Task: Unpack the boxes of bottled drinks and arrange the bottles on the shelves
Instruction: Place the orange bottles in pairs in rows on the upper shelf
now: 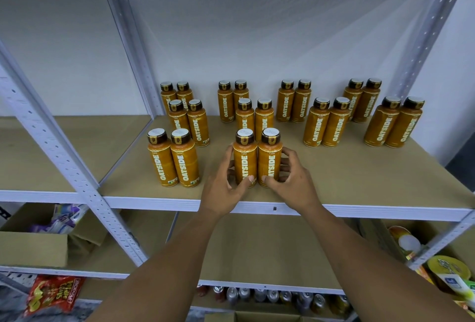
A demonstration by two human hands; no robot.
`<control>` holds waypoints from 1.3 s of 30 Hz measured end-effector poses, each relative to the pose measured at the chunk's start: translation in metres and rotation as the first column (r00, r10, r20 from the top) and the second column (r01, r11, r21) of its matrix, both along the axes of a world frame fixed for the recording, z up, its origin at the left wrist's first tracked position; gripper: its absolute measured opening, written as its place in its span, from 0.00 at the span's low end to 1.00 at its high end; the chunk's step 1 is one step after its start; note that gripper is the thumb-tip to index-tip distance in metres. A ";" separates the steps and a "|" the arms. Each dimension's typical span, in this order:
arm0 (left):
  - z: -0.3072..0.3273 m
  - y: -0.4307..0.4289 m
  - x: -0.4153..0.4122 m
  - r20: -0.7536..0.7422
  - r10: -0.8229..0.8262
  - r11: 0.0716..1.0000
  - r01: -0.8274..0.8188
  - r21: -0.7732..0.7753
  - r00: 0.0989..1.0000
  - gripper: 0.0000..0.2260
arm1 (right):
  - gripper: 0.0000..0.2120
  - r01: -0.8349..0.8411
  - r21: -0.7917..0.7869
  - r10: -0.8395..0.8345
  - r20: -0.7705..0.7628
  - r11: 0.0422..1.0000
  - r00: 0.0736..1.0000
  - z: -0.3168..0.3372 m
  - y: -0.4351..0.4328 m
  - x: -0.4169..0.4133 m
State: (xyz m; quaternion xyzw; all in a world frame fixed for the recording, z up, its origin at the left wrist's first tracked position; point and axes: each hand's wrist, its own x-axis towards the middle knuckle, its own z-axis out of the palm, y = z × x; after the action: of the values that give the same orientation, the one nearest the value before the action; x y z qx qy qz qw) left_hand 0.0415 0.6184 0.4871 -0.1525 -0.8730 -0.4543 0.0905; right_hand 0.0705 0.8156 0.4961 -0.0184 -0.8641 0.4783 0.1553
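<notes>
I observe the left hand (223, 193) with fingers (228, 154) curled round the left bottle (244, 159), and the right hand (295, 183) likewise gripping the right bottle (270, 161). Both stand upright, touching, at the front centre of the shelf (334, 183). Other bottles (172, 159) stand in pairs behind and beside. A box (33, 247) sits below.
</notes>
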 end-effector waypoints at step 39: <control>0.000 0.000 -0.002 0.024 0.010 1.000 -0.010 -0.004 1.000 0.42 | 0.40 -0.006 0.014 0.006 0.001 1.000 1.000 0.003 0.000 -0.001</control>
State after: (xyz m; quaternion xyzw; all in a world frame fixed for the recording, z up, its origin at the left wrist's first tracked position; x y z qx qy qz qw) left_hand 0.0399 0.6189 0.4872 -0.1428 -0.8757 -0.4539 0.0820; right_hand 0.0696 0.8157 0.4989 -0.0150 -0.8676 0.4728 0.1537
